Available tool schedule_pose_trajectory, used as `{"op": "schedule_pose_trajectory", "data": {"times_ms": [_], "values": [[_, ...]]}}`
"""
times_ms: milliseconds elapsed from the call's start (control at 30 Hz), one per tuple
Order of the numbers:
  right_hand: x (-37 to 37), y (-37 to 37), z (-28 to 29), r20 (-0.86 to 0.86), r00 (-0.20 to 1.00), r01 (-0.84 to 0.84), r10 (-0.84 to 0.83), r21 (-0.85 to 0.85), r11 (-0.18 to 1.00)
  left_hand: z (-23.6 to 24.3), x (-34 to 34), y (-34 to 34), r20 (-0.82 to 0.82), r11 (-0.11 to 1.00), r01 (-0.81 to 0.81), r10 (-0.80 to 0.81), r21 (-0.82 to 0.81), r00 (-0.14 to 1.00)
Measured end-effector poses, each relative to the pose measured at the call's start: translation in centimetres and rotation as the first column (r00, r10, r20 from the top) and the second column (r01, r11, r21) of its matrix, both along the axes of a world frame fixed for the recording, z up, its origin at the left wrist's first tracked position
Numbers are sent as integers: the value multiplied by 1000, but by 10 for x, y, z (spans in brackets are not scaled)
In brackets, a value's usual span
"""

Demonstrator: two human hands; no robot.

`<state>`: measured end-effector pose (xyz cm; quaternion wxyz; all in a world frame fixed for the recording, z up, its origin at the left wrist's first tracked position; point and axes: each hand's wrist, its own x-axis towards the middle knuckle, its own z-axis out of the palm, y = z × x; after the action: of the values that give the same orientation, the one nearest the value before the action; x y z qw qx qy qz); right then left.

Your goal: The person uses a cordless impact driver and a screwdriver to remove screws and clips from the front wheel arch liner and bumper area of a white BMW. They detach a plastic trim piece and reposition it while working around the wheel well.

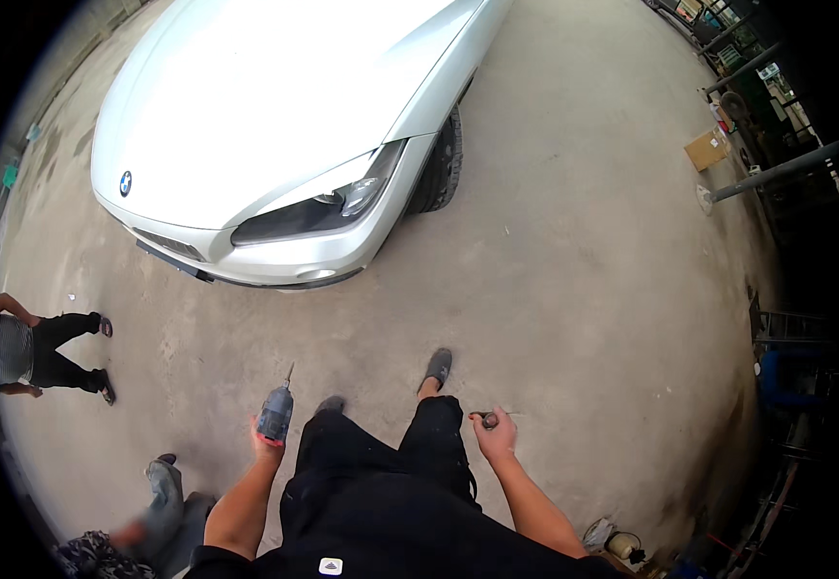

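My left hand point(264, 447) is closed round the grip of a cordless drill point(275, 415), dark grey-blue with a red base. Its thin bit points up and away from me, toward the car. My right hand point(499, 441) is wrapped round a small dark-handled tool point(489, 421). A thin shaft seems to stick out past the fingers on the right; its exact kind is too small to make out. Both hands hang low on either side of my legs, over the concrete floor point(574, 318), and touch nothing else. A white car point(265, 116) stands ahead, its front corner and headlight point(333, 205) nearest me.
At the left a person point(28, 347) stands in dark trousers. Another person point(164, 492) is close by at the lower left. To the right are a metal post point(777, 174), a cardboard box point(707, 151) and cluttered racks. Small items point(620, 542) lie behind my right arm.
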<state>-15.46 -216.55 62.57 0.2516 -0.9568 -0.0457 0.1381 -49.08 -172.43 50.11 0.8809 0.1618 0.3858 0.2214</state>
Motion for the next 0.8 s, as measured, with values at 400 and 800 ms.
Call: {"op": "schedule_pose_trajectory", "data": {"times_ms": [400, 800], "values": [[158, 57, -228, 73, 978, -203, 197, 97, 974, -150, 234, -117, -837, 222, 868, -243, 445, 491], [249, 159, -396, -428, 862, -199, 273, 210, 957, -428, 360, -94, -252, 778, 542, -482, 319, 839]]}}
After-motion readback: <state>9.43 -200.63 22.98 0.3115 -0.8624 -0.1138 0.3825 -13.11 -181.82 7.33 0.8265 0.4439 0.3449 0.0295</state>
